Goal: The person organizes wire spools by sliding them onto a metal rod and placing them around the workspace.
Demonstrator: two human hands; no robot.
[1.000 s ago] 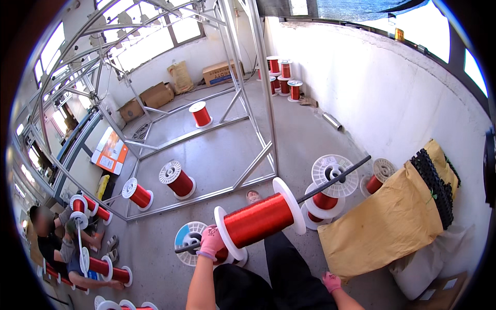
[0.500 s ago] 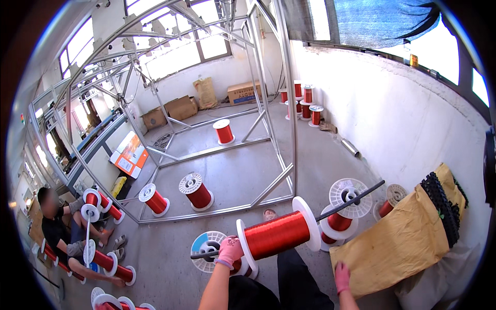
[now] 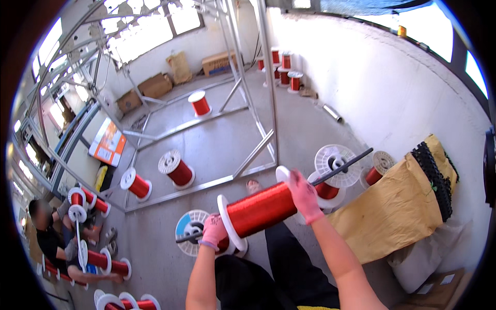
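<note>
A large spool of red wire (image 3: 262, 208) with white flanges hangs tilted in front of me, its right end higher. A dark rod (image 3: 356, 158) runs through its core and sticks out at both ends. My left hand (image 3: 214, 231), in a pink glove, is closed round the rod just outside the left flange. Pink-gloved too, my right hand (image 3: 303, 197) grips the right flange and covers part of it. Below my left hand stands another spool with a white flange (image 3: 185, 227) and a blue label. More red spools (image 3: 327, 190) stand behind the rod's right end.
A metal frame (image 3: 206, 184) stands ahead, with red spools (image 3: 178, 170) in and beside it. At right lies a yellow woven sack (image 3: 382, 222) by the white wall (image 3: 361, 77). A seated person (image 3: 51, 232) is at far left among spools. Stacked spools (image 3: 284, 77) stand farther back.
My right hand has come up from beside the sack to the spool's right flange. The spool and left hand have shifted slightly left and up in view, as has the whole scene.
</note>
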